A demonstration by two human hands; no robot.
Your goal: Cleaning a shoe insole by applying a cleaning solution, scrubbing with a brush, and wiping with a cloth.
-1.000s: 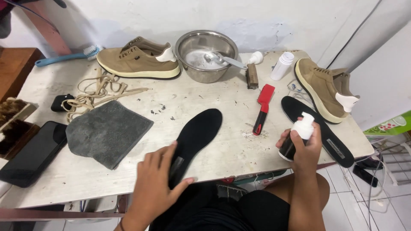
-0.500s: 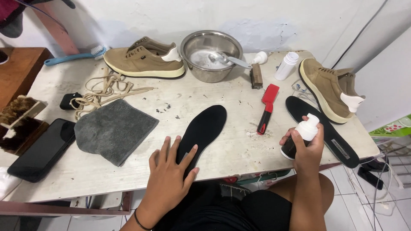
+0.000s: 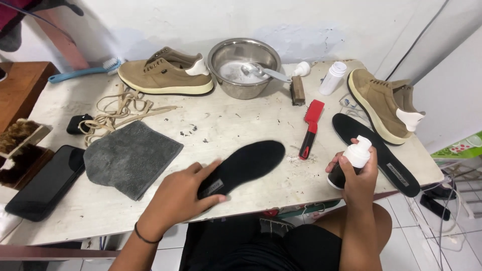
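Observation:
My left hand [image 3: 178, 195] presses flat on the heel end of a black insole [image 3: 248, 164] that lies on the white table [image 3: 236, 125]. My right hand [image 3: 357, 175] grips a dark pump bottle with a white nozzle [image 3: 354, 159], tilted toward the insole, near the table's front right edge. A second black insole [image 3: 374, 150] lies just right of that hand. A red-handled brush [image 3: 310, 125] lies between the two insoles.
Two tan sneakers rest at back left [image 3: 165, 73] and far right [image 3: 381, 103]. A steel bowl with a spoon [image 3: 244, 68], white bottle [image 3: 332, 78], wooden brush [image 3: 297, 90], laces [image 3: 120, 108], grey cloth [image 3: 129, 156] and black phone [image 3: 45, 181] lie around.
My left hand slid down onto the insole's heel end and flattened there. My right hand tipped the pump bottle toward the insole. The view shifted slightly.

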